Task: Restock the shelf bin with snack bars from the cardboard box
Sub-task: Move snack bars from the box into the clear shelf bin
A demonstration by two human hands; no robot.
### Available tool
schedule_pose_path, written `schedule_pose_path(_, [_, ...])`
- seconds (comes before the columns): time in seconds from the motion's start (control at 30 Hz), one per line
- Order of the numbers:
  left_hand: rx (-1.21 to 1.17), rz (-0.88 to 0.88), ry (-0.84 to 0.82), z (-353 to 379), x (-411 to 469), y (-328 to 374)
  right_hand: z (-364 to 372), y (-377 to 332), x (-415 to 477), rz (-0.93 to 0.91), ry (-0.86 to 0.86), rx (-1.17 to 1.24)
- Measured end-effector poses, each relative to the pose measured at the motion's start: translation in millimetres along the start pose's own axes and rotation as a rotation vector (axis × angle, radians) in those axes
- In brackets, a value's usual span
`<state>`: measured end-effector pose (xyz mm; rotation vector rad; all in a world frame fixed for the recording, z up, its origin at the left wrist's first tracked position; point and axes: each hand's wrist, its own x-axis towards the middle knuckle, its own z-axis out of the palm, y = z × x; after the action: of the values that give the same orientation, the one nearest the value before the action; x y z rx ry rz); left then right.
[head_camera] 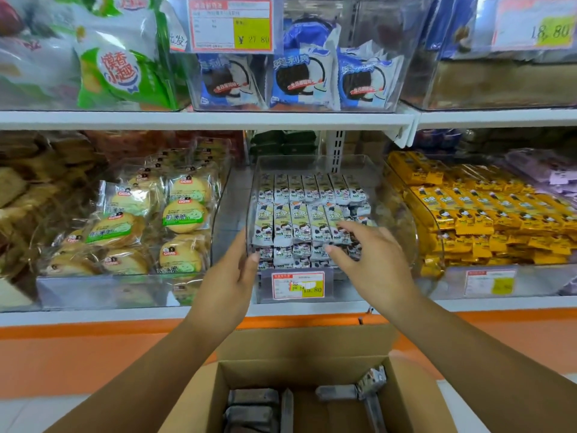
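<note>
Touching bin [312,164] tagged 15.80, left hand [231,273] released; right hand [371,254] released over bars [296,223].

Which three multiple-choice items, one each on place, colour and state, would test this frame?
1. Where is the left hand?
A. at the bin's left front corner
B. at its right rear corner
C. deep inside it

2. What colour are the packets right of the bin?
A. green
B. yellow
C. red

3. How is the box?
A. taped shut
B. open, a few bars inside
C. open, empty

Key: 1 A, its fingers touch the clear wall at that corner; 2 B, the wrappers there are yellow; 3 B, its top is open and grey bars lie on the bottom.
</note>
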<state>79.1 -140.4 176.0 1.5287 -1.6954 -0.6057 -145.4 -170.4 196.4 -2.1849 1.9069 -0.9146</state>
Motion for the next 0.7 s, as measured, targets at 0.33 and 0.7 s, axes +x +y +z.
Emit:
schedule_pose_path(0.33, [0.047,-0.176,0.074,54.2,-124.7,-77.4,58.0,49.9,-140.0,-0.037,-0.156,0.158])
schedule_pose_path(0.7, [0.197,-0.605,-0.365,135.8,-168.2,-177.9,224.8,90.5,-229.2,0.458,-0.866,0.132])
